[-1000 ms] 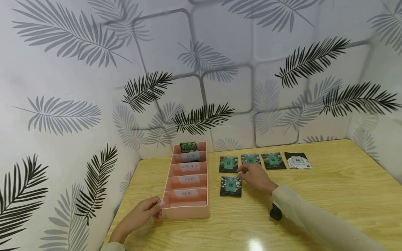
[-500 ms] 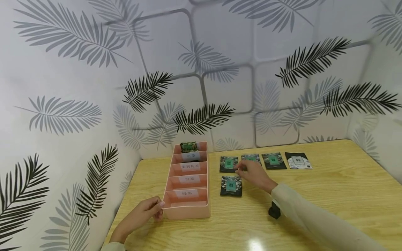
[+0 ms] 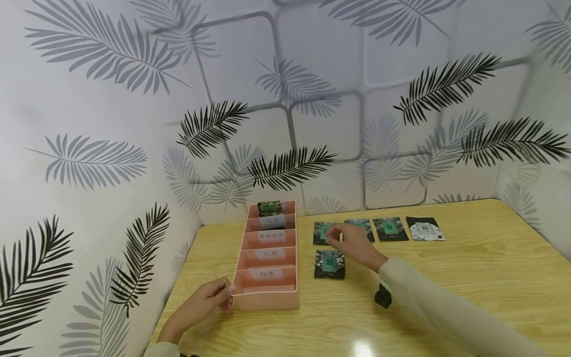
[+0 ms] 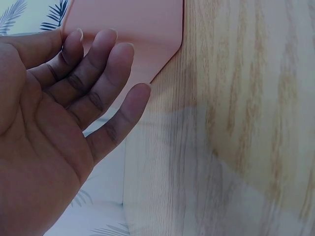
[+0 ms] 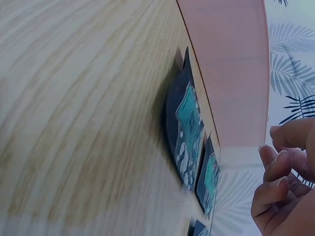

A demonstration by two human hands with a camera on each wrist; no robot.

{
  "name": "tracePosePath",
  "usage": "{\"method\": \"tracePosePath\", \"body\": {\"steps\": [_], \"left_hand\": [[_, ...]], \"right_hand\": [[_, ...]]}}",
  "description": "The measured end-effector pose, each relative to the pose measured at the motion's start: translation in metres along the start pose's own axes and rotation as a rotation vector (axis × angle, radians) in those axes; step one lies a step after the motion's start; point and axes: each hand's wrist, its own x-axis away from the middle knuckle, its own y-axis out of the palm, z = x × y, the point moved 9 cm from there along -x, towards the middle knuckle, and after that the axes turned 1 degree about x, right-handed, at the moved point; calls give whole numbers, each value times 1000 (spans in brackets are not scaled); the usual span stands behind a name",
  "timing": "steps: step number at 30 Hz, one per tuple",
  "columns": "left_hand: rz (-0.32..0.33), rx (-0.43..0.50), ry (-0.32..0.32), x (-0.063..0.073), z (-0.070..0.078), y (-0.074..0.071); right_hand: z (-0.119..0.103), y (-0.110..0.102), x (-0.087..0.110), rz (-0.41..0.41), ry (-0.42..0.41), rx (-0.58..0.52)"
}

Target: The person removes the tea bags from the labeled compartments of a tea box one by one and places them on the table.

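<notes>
My left hand point(image 3: 207, 302) holds the near left corner of a long pink divided box point(image 3: 267, 301), thumb over the rim; in the left wrist view its other fingers are loosely bent beside the box wall point(image 4: 133, 22). My right hand point(image 3: 352, 244) hovers over the back-left dark tea sachet point(image 3: 318, 239), overlapping it in the head view. Its fingers are loosely bent with nothing between them, as the right wrist view also shows. Nearer lies another dark tea sachet point(image 3: 329, 265) with a green label, right of the box.
More tea sachets continue the back row, among them a dark one point(image 3: 390, 229) and a black-and-white one point(image 3: 425, 229). The box has labelled compartments; a green-and-dark sachet point(image 3: 270, 208) stands in the rearmost. A leaf-patterned wall point(image 3: 321, 124) rises behind the wooden table point(image 3: 468, 277).
My right hand has moved left, from beside the back-left tea sachet to over it. My left hand stays at the box corner, and the box and sachets keep their places.
</notes>
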Motion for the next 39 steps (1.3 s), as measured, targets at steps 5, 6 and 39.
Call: {"method": "tracePosePath", "body": {"steps": [5,6,39], "left_hand": [[-2,0,-1,0,0,0],[-2,1,0,0,0,0],[2,23,12,1,-3,-2]], "right_hand": [[-15,5,-7,6,-38,-15],[-17,6,-8,4,-43,-23],[-74,43,-50,-21,-99,-85]]}}
